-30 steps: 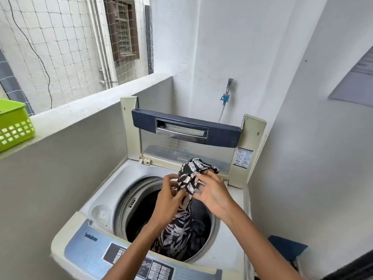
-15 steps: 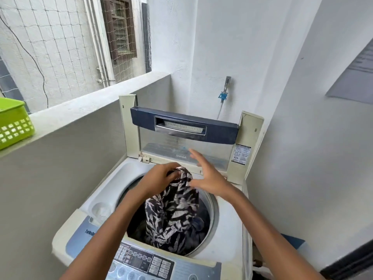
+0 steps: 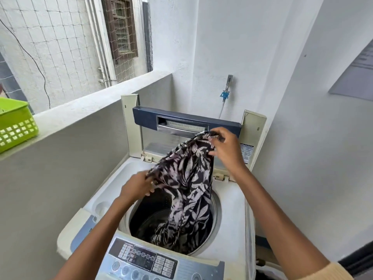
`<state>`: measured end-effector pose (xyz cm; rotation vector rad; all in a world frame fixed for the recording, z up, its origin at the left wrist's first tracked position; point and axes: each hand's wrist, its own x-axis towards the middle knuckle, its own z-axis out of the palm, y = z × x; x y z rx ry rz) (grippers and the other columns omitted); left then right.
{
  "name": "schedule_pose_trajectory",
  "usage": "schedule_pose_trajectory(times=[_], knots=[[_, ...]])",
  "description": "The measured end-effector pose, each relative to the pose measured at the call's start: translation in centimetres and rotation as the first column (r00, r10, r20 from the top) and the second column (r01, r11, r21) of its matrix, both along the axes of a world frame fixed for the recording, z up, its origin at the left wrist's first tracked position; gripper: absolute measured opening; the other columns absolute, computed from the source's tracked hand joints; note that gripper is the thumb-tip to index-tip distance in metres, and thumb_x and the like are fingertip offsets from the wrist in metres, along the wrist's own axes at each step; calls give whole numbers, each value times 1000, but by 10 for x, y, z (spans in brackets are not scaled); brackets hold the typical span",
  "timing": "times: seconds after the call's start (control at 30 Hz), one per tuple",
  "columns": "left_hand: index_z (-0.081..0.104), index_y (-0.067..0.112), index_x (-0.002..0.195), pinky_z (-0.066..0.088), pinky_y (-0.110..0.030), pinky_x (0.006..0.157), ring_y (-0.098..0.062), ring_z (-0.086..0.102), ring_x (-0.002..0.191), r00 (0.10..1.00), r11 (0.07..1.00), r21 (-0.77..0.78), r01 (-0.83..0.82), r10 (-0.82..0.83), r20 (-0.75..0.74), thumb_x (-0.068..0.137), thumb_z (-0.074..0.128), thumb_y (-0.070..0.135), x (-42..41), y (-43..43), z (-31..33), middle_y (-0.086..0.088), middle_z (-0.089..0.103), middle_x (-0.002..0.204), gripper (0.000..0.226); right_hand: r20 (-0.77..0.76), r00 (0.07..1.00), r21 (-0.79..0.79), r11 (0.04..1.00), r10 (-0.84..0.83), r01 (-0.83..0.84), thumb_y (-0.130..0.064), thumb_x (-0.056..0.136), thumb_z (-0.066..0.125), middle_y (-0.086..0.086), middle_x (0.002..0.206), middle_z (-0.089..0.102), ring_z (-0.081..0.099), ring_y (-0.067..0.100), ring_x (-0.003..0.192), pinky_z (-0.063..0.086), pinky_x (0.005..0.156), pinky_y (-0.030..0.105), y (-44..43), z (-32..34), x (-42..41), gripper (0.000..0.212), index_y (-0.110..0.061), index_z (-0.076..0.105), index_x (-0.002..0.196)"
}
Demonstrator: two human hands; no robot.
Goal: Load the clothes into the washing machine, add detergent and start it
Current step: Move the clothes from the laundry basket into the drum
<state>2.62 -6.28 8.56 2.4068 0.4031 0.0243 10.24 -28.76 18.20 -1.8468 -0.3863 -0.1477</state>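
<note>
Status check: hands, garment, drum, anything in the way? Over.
Left hand grips garment at lower edge; right hand pinches its top, raised near open lid. Garment hangs partly into drum, not released. Drum opening unobstructed.

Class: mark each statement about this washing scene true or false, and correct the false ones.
1. The left hand and right hand both hold the garment. True.
2. The garment's lower end hangs into the drum of the washer. True.
3. The lid is shut. False: it stands open behind the drum.
4. The basket on the ledge is red. False: it is green.
5. Neither hand touches the panel. True.
</note>
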Motion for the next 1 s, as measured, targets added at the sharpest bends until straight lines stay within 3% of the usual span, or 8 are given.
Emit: schedule_pose_trajectory(times=[0.13,0.27,0.37,0.5,0.6,0.7,0.8,1.0], knots=[[38,16,138,51,-19,47,-10,69,57,894,849,-521,-93,301,330,103,19,21,7,-1,29,-9,71,89,39,273,948,-121,972,-163,202,-7,91,52,4,104,63,61,26,90,44,67,28,8,-6,4,22,-7,60,112],[20,22,149,28,6,95,0,40,131,748,941,-337,11,216,627,83,25,-13,1,-16,70,-1,27,154,74,483,798,-144,866,-361,479,-15,95,47,8,115,63,61,26,94,35,65,25,1,-3,12,27,-11,58,119],[21,24,149,22,11,84,33,36,98,715,983,-181,41,97,692,72,32,-17,-4,-31,93,7,27,149,88,460,779,-18,873,-426,488,-20,95,40,9,111,65,66,27,85,44,63,26,-5,11,21,31,-9,56,120],[23,38,145,23,-27,109,0,34,108,672,996,-42,-83,88,735,64,39,0,4,-30,101,18,48,127,91,609,651,153,872,-454,464,-6,89,41,19,112,60,56,14,86,34,60,11,-1,30,12,26,5,55,108],[31,41,140,8,-19,108,-7,33,103,657,977,40,-212,112,745,61,39,12,7,-28,102,29,41,98,85,687,606,95,877,-400,471,2,77,50,22,127,50,48,14,105,39,62,3,-1,27,11,24,5,53,101],[51,35,126,15,-44,110,-11,38,98,657,961,-18,-277,203,726,62,39,14,7,-23,102,11,56,105,68,645,701,-27,908,-304,418,-2,66,68,22,128,47,48,30,119,54,84,38,-4,15,17,39,0,52,101],[57,30,120,17,-46,108,-11,41,96,613,944,-116,-307,290,735,66,39,12,4,-19,97,2,62,111,60,645,707,-15,920,-291,393,7,63,70,22,118,53,53,34,112,52,87,48,-4,10,12,38,1,56,97],[52,17,130,25,-62,105,-16,37,98,406,944,-118,-308,243,881,50,33,-1,-1,-19,95,1,44,98,84,755,615,70,960,-228,270,20,63,57,26,134,42,38,20,127,40,101,15,6,28,6,40,2,54,99]])
